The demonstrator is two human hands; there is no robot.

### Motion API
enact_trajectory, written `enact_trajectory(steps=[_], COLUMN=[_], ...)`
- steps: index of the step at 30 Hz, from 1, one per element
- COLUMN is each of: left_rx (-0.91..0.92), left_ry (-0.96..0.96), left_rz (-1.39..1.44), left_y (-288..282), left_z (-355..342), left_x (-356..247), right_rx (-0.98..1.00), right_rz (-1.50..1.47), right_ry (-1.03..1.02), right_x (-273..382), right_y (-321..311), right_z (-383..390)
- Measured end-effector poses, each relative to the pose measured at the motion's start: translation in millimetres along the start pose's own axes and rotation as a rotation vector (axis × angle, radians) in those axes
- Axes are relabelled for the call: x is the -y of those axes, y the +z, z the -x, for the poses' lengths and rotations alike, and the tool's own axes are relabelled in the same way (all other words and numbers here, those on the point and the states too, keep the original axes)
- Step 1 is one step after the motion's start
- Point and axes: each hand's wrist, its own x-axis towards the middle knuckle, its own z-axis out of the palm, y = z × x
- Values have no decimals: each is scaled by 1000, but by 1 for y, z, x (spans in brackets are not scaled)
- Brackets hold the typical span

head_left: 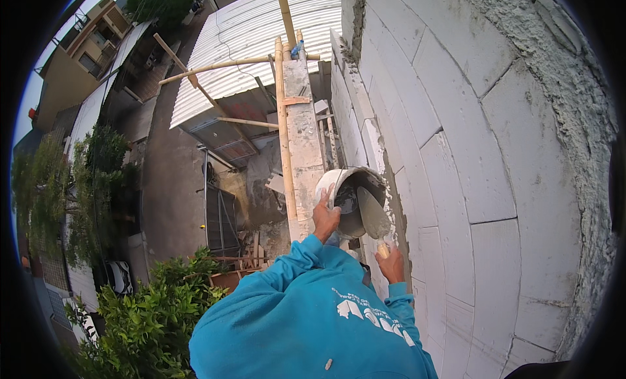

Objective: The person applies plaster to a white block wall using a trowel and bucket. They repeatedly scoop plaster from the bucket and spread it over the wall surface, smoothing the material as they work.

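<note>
Bucket (334,177) is at the left hand (325,217); rest listed biggest first. Block wall (450,177), right of the right fingers: smooth pale rectangular blocks, thin dark joints, rough grey band along its far edge. Corrugated roof (261,27), well beyond the left fingers: ridged whitish sheet. Plank (304,137), ahead of the left fingers: long, flat, worn, grey-stained. Bamboo pole (284,131), along the plank's left edge: round, yellowish. Bucket again: round, whitish outside, grey and wet-looking inside, tilted, mouth just right of the left fingers, which grasp its rim. Trowel (373,212), just ahead of the right hand (392,265): flat grey-coated blade at the bucket mouth. Handle (383,250): light, short, right fingers clenched round it.
</note>
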Motion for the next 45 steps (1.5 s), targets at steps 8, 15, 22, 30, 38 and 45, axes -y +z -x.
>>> enact_trajectory(steps=[8,15,22,30,38,45], left_rx=[49,81,273,446,501,361], left_ry=[29,257,370,269,212,136], left_rz=[71,-33,4,110,175,168], left_y=[-9,-8,2,7,-9,1], left_z=[-8,-8,-19,-71,-125,-127], left_x=[-5,-28,-33,-28,-26,-21], right_rx=[-71,-127,23,254,111,3], right_rz=[304,602,548,333,41,105], right_ry=[-76,-145,-74,63,-4,-18], right_x=[12,28,18,-2,17,44], right_y=[-18,-30,-8,9,56,57], right_z=[-19,-58,-96,-112,-136,-135])
